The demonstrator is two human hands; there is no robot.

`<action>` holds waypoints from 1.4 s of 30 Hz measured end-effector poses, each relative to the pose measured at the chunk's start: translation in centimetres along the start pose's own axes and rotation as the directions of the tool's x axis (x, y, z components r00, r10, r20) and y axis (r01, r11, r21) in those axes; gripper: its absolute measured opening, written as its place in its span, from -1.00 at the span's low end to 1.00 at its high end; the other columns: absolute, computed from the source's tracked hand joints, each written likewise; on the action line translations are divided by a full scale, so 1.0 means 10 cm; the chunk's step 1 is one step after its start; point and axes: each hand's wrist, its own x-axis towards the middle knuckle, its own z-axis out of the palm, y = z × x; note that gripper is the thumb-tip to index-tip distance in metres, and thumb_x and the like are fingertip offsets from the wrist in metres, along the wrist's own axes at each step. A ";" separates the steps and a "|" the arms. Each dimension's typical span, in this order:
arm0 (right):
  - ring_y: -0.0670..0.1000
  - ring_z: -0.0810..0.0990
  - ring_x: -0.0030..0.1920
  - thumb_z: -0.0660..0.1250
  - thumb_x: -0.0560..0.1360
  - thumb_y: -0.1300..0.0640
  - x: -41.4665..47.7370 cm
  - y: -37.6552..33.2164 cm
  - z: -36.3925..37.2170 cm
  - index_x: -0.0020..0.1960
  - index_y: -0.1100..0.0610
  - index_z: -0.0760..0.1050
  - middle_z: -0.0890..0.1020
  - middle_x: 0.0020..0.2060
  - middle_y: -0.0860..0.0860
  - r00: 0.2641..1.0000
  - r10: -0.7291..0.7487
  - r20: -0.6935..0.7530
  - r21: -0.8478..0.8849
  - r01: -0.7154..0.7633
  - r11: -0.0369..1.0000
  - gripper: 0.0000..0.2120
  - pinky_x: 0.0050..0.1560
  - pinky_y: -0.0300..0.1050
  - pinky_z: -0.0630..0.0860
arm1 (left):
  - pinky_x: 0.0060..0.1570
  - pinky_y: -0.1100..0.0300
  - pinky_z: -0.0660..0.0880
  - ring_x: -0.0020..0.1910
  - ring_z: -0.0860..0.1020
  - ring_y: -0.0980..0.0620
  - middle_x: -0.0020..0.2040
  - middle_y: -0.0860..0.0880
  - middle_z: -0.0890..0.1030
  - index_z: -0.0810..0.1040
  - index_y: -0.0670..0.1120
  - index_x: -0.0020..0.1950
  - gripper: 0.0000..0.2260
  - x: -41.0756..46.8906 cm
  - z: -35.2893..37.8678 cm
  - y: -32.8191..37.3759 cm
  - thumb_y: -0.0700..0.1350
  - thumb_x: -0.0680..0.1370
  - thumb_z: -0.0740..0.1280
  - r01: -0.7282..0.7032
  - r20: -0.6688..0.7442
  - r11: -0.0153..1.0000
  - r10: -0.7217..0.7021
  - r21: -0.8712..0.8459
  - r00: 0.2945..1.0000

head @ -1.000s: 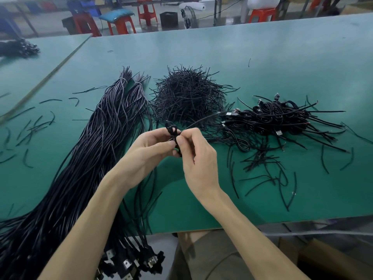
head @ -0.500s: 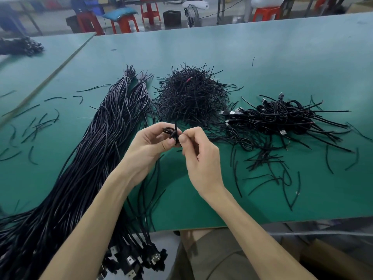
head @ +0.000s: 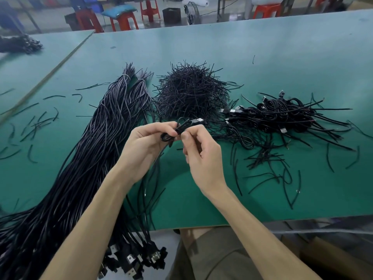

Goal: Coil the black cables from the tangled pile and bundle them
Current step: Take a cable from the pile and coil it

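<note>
While both hands work at frame centre, the coiled cable [head: 177,130] sits between them, held just above the green table [head: 262,57]. Left hand [head: 145,144]: thumb and fingers curled round the small coil, gripping it. Right hand [head: 201,156]: thumb and index finger pinch the middle of the same coil, other fingers loosely curled. Can't tell whether a tie is in that pinch. USB plug [head: 198,120] sticks out of the coil toward the upper right.

Left of the hands: long bunch of straight cables [head: 90,168] runs from upper centre down to lower left, its plugs [head: 137,257] hanging over the near table edge. Above the hands: spiky heap of short black ties [head: 191,91]. Right of centre: tangled pile [head: 282,116] of looped cables with plugs showing, short loose bits scattered below and around it. More short pieces [head: 34,124] lie scattered at frame left. Second dark heap [head: 20,44] at upper left on the neighbouring table. Red stools [head: 148,9] along the top edge.
</note>
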 end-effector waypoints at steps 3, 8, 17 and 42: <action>0.00 0.38 -0.42 0.25 0.69 0.16 0.00 0.00 0.00 -0.08 0.17 0.46 0.49 -0.39 -0.03 1.000 -0.001 0.014 -0.015 0.001 1.000 -0.82 -0.38 -0.11 0.34 | 0.10 0.06 0.61 0.02 0.68 -0.11 0.04 -0.17 0.71 0.71 -0.14 -0.17 -0.68 0.01 0.00 0.02 -0.37 0.58 0.20 0.016 -0.051 0.999 -0.018 -0.033 0.999; 0.09 0.44 -0.36 0.25 0.68 0.19 -0.02 -0.03 0.01 -0.08 0.21 0.47 0.52 -0.36 -0.09 0.998 -0.030 0.047 -0.019 0.031 0.999 -0.83 -0.34 -0.01 0.40 | -0.01 0.06 0.60 -0.17 0.61 -0.04 -0.19 -0.11 0.62 0.60 -0.14 -0.10 -0.80 0.04 0.04 0.05 -0.11 0.65 0.28 0.114 -0.056 0.993 -0.115 -0.022 0.992; -0.13 0.41 -0.35 0.28 0.68 0.19 0.00 0.00 -0.01 -0.12 0.14 0.47 0.50 -0.35 -0.18 0.999 0.038 0.019 0.033 -0.038 0.999 -0.81 -0.29 -0.22 0.36 | 0.08 0.09 0.61 -0.06 0.57 -0.04 -0.04 -0.17 0.58 0.53 -0.22 0.13 -0.76 0.02 0.04 0.04 -0.16 0.53 0.45 0.207 -0.032 0.978 -0.207 -0.014 0.978; -0.03 0.39 -0.44 0.26 0.68 0.12 0.01 0.04 -0.01 -0.12 0.14 0.47 0.49 -0.43 -0.01 0.995 0.082 0.064 0.019 -0.083 0.996 -0.78 -0.41 0.00 0.37 | 0.04 0.23 0.49 0.11 0.52 0.09 0.23 -0.01 0.57 0.72 -0.01 -0.24 -0.56 -0.02 0.00 0.03 -0.52 0.38 0.25 -0.046 0.065 0.985 0.036 0.168 0.997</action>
